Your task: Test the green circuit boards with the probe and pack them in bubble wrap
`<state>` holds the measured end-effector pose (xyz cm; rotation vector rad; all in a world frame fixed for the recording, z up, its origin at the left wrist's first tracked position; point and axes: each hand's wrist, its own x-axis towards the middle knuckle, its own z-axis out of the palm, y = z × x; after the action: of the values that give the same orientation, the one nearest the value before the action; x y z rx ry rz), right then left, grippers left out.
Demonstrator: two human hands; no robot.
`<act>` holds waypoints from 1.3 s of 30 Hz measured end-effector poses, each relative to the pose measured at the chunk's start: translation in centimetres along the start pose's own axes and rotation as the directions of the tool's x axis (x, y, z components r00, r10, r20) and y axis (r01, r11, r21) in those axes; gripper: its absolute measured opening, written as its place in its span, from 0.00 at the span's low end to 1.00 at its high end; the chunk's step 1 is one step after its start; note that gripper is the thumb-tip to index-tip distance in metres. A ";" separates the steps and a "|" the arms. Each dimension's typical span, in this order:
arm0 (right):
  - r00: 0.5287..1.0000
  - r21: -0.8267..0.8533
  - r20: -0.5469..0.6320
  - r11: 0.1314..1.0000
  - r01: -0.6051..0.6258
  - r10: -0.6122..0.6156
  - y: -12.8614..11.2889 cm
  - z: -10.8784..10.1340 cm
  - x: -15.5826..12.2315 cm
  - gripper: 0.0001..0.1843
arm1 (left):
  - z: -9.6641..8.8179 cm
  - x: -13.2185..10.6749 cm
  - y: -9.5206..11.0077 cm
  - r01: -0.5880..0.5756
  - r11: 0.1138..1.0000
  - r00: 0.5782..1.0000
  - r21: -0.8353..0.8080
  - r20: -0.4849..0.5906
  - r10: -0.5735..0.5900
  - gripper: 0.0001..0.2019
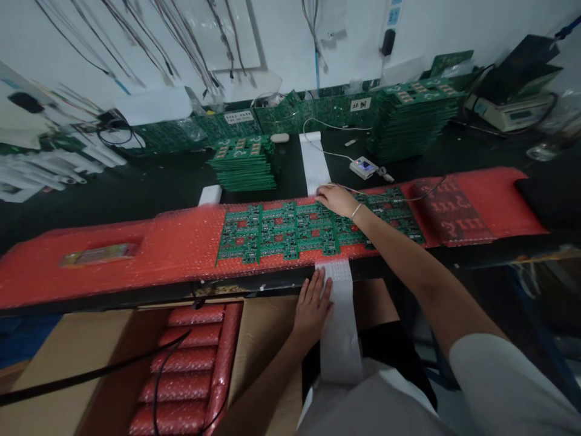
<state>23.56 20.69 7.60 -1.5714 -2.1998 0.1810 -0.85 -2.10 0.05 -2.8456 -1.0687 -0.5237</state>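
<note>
Green circuit boards [278, 233] lie in a row on a long sheet of red bubble wrap [149, 224] along the bench's front edge. A long white strip [338, 321] hangs from the bench edge toward my lap. Beyond the boards, another white length [313, 160] lies on the bench; the wrap hides whether they join. My left hand [314, 303] rests with fingers stretched out at the hanging strip's left edge. My right hand [336, 198] reaches to the boards' far edge, fingers bent together; what they hold, if anything, is hidden. A thin cable passes near it.
Stacks of green boards stand behind, one mid-left [245, 166] and a taller one [411, 121] at right. A small device with a screen [364, 167] lies between. Below left, an open cardboard box [267, 339] holds several red bubble-wrapped rolls [184, 360]. A scale [508, 112] stands far right.
</note>
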 end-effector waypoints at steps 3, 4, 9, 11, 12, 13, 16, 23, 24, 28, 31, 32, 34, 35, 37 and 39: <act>0.999 0.047 -0.030 0.999 -0.016 0.017 0.2 0.4 0.0 0.07 | 0.0 0.0 0.3 0.008 1.000 1.000 0.006 -0.008 -0.008 0.36; 0.999 0.064 -0.044 0.998 -0.020 0.023 0.3 0.5 -0.1 0.07 | 0.0 0.0 0.3 0.009 1.000 1.000 0.006 -0.008 -0.009 0.35; 0.994 0.100 -0.099 0.995 -0.030 0.040 0.6 1.3 -0.4 0.08 | -0.2 0.1 0.9 0.026 1.000 0.999 -0.005 -0.032 -0.026 0.35; 0.993 0.098 -0.108 0.995 -0.028 0.039 0.6 1.5 -0.5 0.08 | -0.2 0.1 1.1 0.046 0.998 0.998 -0.036 -0.032 -0.047 0.35; 0.993 0.097 -0.111 0.995 -0.030 0.041 0.7 1.5 -0.5 0.08 | -0.2 0.1 1.1 0.053 0.997 0.998 -0.062 -0.032 -0.055 0.35; 0.993 0.098 -0.112 0.995 -0.034 0.045 0.7 1.6 -0.6 0.08 | -0.2 0.1 0.9 0.059 0.994 0.997 -0.095 -0.036 -0.063 0.34; 0.992 0.113 -0.111 0.993 -0.039 0.052 0.8 1.6 -0.6 0.09 | -0.7 0.6 -0.1 0.100 0.973 0.989 -0.210 -0.082 -0.120 0.30; 0.990 0.150 -0.129 0.988 -0.035 0.055 1.0 1.8 -0.7 0.08 | -1.2 2.2 -2.9 0.068 0.952 0.988 -0.298 -0.114 -0.107 0.26; 0.990 0.150 -0.130 0.988 -0.035 0.055 1.0 1.9 -0.7 0.08 | -1.0 2.1 -2.9 0.045 0.959 0.991 -0.279 -0.107 -0.077 0.27; 0.990 0.151 -0.132 0.988 -0.029 0.049 1.1 2.0 -0.7 0.08 | 0.0 1.3 -2.1 0.019 0.982 0.995 -0.187 -0.096 -0.038 0.28; 0.991 0.143 -0.126 0.989 -0.034 0.052 1.1 1.9 -0.7 0.08 | 0.3 0.8 -1.6 0.061 0.979 0.995 -0.195 -0.064 -0.075 0.27; 0.991 0.140 -0.125 0.990 -0.035 0.053 1.1 1.9 -0.7 0.08 | 0.3 0.7 -1.6 0.078 0.974 0.994 -0.214 -0.061 -0.093 0.26; 0.991 0.138 -0.125 0.990 -0.033 0.051 1.0 1.9 -0.7 0.08 | 0.2 0.8 -1.7 0.114 0.958 0.987 -0.265 -0.082 -0.140 0.22; 0.991 0.139 -0.126 0.990 -0.032 0.050 1.0 1.8 -0.7 0.08 | 0.1 0.9 -1.9 0.129 0.948 0.981 -0.290 -0.100 -0.164 0.19; 0.991 0.145 -0.125 0.989 -0.035 0.054 0.9 1.8 -0.8 0.08 | 0.0 1.2 -2.3 0.149 0.932 0.971 -0.330 -0.127 -0.200 0.13; 0.990 0.148 -0.127 0.988 -0.038 0.057 0.9 1.8 -0.8 0.08 | -0.1 1.4 -2.6 0.159 0.922 0.966 -0.352 -0.136 -0.219 0.09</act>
<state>23.80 20.50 5.48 -1.5128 -2.0033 0.2398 -1.59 0.69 0.40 -2.9137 -1.3454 -1.0463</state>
